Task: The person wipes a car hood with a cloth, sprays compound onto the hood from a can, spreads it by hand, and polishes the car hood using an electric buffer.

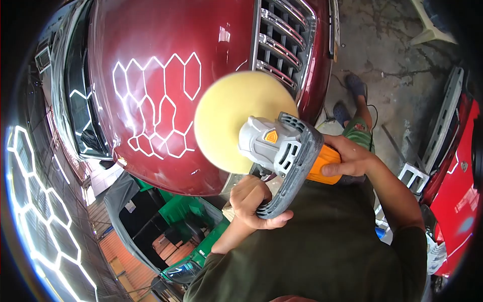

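Note:
My left hand (250, 201) is wrapped round the dark loop handle (282, 189) of a grey and orange polisher (271, 143). Around the polisher's orange rear body (322, 163), my right hand (347, 156) is closed. The round yellow pad (221, 121) faces the dark red car hood (156, 30) and covers part of its edge near the chrome grille (282, 38). Its surface looks smooth and blurred. Whether the pad touches the paint cannot be made out. White hexagonal light reflections show on the hood.
A green vehicle (206, 241) with an open side stands at the lower left. At the right are bright red car parts (455, 201) and a white step stool (413, 176). Legs in green shorts (359, 133) and dark shoes are on the concrete floor (375, 60), near a thin cable.

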{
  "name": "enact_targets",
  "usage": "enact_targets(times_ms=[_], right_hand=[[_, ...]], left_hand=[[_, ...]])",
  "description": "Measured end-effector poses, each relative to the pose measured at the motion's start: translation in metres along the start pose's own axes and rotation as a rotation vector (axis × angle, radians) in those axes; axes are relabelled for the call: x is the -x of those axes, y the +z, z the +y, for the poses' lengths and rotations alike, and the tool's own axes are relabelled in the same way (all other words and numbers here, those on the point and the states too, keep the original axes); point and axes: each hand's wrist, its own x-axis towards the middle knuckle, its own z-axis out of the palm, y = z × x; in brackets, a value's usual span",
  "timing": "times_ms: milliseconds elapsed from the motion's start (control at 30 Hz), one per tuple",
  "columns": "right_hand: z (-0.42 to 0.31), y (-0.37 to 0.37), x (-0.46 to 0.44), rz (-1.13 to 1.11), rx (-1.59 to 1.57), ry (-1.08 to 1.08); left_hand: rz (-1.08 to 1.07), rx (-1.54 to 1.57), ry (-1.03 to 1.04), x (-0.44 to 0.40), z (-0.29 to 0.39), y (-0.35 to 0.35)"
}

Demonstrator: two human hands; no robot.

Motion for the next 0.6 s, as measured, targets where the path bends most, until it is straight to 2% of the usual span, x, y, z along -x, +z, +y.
enact_targets(times_ms=[333, 600], right_hand=[[0.000, 0.025, 0.000, -0.111, 0.229, 0.047], [-0.005, 0.019, -0.003, -0.077, 0.358, -0.031]], left_hand=[[0.118, 0.025, 0.071, 0.077, 0.002, 0.005], [0.188, -0.025, 0.018, 0.077, 0.004, 0.016]])
